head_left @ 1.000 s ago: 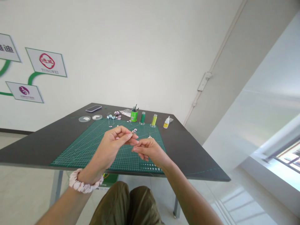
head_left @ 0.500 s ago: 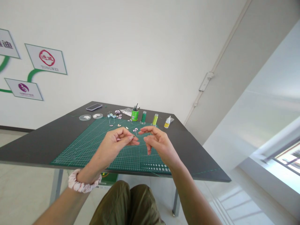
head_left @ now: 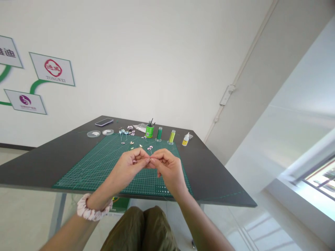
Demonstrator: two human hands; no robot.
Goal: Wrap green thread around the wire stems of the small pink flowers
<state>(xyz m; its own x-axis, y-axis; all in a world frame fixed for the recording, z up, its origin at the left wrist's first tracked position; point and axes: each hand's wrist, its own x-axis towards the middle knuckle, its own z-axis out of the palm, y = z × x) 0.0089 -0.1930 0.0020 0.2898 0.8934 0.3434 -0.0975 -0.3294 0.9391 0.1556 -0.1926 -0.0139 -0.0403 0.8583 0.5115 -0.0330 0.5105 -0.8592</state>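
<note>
Above the green cutting mat point(head_left: 96, 167), my left hand point(head_left: 132, 164) is closed in a pinch with thumb against fingers. My right hand point(head_left: 167, 167) pinches at the same spot, its fingertips meeting those of the left. Whatever lies between the fingertips is too small to make out. A bit of pinkish colour shows inside the left hand's curl. Just beyond the hands lie small pink-and-white flower pieces point(head_left: 149, 148) on thin stems and pale petal pieces point(head_left: 140, 146). Farther back are light-blue flower pieces point(head_left: 126, 132) on wire stems.
Along the back stand a green can point(head_left: 149, 131) with dark tools, a dark green thread spool point(head_left: 159, 134), a yellow-green spool point(head_left: 171, 137) and a glue bottle point(head_left: 185, 139). At the back left lie two shallow dishes point(head_left: 93, 134) and a phone point(head_left: 104, 122). The black table's front edge is close.
My right hand has moved left and closed its fingers, so its fingertips now meet those of my left hand. Before, the hands were apart and the right fingers were spread.
</note>
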